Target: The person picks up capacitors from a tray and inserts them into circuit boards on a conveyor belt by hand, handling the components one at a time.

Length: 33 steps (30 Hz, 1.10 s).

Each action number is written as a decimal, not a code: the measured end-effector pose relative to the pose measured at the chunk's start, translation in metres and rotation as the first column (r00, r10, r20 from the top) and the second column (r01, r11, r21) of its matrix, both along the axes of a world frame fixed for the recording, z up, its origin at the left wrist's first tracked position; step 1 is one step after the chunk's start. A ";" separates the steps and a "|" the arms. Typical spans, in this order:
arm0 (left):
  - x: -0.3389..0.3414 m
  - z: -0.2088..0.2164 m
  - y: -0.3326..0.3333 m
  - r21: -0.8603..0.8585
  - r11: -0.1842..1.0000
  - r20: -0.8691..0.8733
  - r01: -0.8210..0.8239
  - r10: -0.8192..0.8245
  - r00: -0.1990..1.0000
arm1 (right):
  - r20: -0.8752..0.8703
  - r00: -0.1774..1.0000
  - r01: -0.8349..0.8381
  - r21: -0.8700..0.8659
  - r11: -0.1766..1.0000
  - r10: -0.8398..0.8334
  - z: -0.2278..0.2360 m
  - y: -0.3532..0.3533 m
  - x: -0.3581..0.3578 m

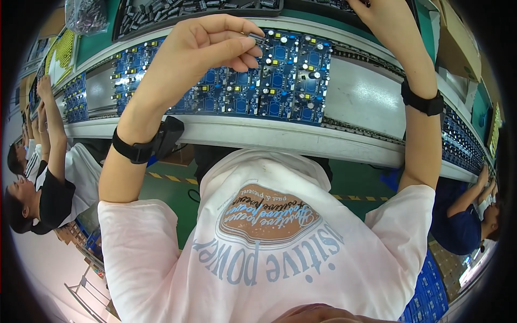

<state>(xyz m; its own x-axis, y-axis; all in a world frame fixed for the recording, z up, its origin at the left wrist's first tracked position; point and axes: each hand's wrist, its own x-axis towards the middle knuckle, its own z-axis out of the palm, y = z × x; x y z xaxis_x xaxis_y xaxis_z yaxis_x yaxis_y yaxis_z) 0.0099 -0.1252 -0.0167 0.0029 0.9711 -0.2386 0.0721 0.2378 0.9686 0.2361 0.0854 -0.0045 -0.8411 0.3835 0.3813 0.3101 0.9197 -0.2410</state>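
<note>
With the fingers of my left hand (202, 51), at the upper centre of the frame, I am pinching a small dark cylindrical capacitor (257, 38) between thumb and forefinger, the other fingers loosely curled. It sits above the blue circuit boards (293, 81), which lie on the conveyor and carry yellow, blue and silvery parts. My right hand (385, 19) reaches to the top edge at upper right, beside more dark parts (343, 4); its fingertips are cut off, so I cannot tell whether they grip anything. A black tray (253, 12) of loose capacitors stands along the upper left and centre
</note>
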 end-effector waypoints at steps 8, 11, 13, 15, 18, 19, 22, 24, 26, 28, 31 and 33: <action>0.007 -0.008 -0.001 0.121 0.992 -0.078 0.027 -0.018 0.997 | -0.140 0.976 0.087 -0.439 0.894 -0.164 0.006 -0.018 0.024; 0.014 -0.011 -0.002 0.145 0.987 -0.261 0.069 -0.029 0.965 | -0.713 0.700 -0.656 -0.613 0.442 0.050 -0.051 -0.014 -0.003; 0.020 -0.010 0.000 0.240 0.939 -0.576 0.245 -0.065 0.815 | -0.985 0.166 -0.986 -0.164 -0.044 -0.043 -0.075 -0.014 -0.009; 0.026 -0.006 0.002 0.207 0.937 -0.676 0.282 -0.072 0.734 | -0.987 0.153 -0.984 -0.156 -0.080 0.048 -0.079 -0.016 -0.007; 0.031 -0.010 0.005 0.278 0.851 -0.838 0.445 -0.011 0.545 | -0.971 0.216 -0.975 -0.220 -0.034 0.100 -0.082 -0.017 -0.001; 0.033 -0.011 0.007 0.275 0.832 -0.870 0.481 0.002 0.494 | -0.959 0.253 -0.966 -0.256 -0.012 0.125 -0.084 -0.017 0.001; 0.031 -0.015 0.004 0.271 0.817 -0.901 0.509 0.029 0.433 | -0.698 0.716 -0.692 -0.707 0.147 0.007 -0.041 -0.040 0.020; 0.032 -0.016 0.008 0.278 0.804 -0.903 0.525 0.032 0.428 | -0.224 0.953 -0.171 -0.953 0.248 -0.202 -0.040 -0.041 0.025; 0.033 -0.018 0.014 0.312 0.774 -0.893 0.551 0.041 0.447 | -0.952 0.277 -0.961 -0.275 0.033 0.131 -0.091 -0.018 0.007; 0.028 -0.020 0.009 0.302 0.787 -0.897 0.538 0.042 0.440 | -0.686 0.728 -0.679 -0.723 0.125 -0.013 -0.043 -0.040 0.023; 0.027 -0.019 0.013 0.291 0.765 -0.907 0.574 0.030 0.420 | -0.215 0.955 -0.189 -0.972 0.138 -0.204 -0.026 -0.045 0.033; 0.028 -0.019 0.014 0.277 0.753 -0.918 0.597 0.023 0.397 | -0.214 0.955 -0.192 -0.974 0.122 -0.205 -0.027 -0.045 0.034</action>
